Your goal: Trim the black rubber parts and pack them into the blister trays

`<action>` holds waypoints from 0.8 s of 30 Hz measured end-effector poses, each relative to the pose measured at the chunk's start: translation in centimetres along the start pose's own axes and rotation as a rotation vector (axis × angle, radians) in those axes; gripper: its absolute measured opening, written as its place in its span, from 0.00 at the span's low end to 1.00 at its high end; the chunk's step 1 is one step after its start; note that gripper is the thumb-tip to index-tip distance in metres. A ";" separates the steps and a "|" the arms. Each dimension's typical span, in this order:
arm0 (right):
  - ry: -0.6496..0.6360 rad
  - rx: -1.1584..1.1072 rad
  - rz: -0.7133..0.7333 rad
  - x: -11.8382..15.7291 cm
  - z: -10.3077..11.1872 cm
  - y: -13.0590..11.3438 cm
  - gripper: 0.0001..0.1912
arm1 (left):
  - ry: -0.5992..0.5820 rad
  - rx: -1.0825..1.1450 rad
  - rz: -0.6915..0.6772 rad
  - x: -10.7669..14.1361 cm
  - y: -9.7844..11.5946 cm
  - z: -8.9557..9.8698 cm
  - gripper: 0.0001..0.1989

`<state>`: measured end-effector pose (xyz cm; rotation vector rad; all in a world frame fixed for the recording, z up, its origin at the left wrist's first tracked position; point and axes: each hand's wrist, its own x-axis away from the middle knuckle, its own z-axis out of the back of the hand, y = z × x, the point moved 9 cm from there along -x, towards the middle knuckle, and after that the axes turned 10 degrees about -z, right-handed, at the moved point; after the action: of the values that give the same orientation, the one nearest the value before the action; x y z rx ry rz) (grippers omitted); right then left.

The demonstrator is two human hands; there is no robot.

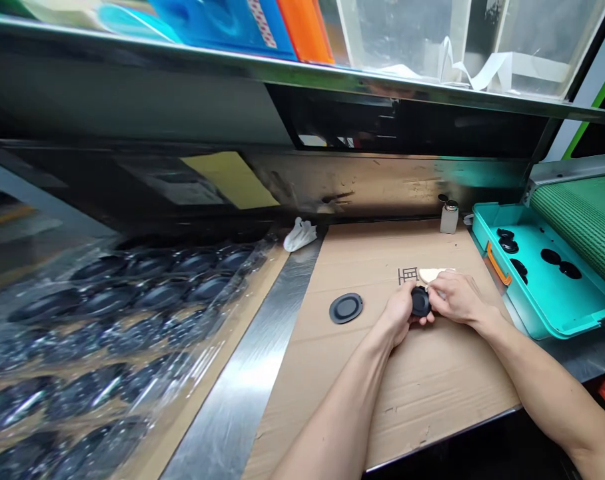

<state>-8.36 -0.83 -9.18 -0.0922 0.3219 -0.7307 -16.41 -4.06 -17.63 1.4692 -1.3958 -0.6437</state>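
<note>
A small round black plastic part (421, 302) is held over the cardboard by my left hand (400, 308), whose fingers curl beneath it and around its left side. My right hand (455, 297) has its fingers pinched together at the part's right edge; the exact contact is partly hidden. Just behind my hands lies a cream-coloured flat piece (430, 274), partly covered by the right one. Apart from both hands, a larger oval black piece with a raised rim (346, 308) rests flat on the cardboard to the left.
Cardboard (332, 373) covers the worktop. At right, a teal tray (557, 300) contains several black discs, beside a green conveyor belt (582, 207). A small bottle (449, 218) and crumpled white material (299, 235) stand at the back. Clear plastic trays of black parts (107, 300) fill the left.
</note>
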 end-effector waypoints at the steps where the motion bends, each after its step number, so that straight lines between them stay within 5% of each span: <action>1: 0.056 -0.035 -0.028 0.0 0.5 0.5 0.13 | -0.012 0.143 0.065 0.0 -0.1 0.0 0.20; 5: 0.187 -0.023 -0.215 -0.1 2.1 3.8 0.15 | 0.011 0.566 0.236 0.3 0.3 0.9 0.18; 11: -0.039 0.254 -0.446 -0.4 0.5 7.7 0.17 | 0.106 0.713 0.265 0.1 0.1 1.8 0.21; 15: 0.029 0.228 -0.337 -0.7 0.3 6.3 0.25 | 0.113 0.732 0.258 0.0 0.0 1.7 0.21; 18: -0.045 0.184 -0.170 -0.8 -1.7 4.1 0.29 | 0.108 0.722 0.255 0.1 0.2 1.7 0.22; 21: -0.128 0.147 -0.098 -0.9 -3.6 2.9 0.25 | 0.107 0.707 0.256 0.2 0.3 1.6 0.23; 24: -0.050 0.109 -0.101 -1.1 -3.1 2.7 0.22 | 0.111 0.703 0.258 0.3 0.4 1.5 0.23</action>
<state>-8.38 2.04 -12.37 -0.0238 0.2302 -0.8432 -17.82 -4.74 -17.82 1.7705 -1.7801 0.1187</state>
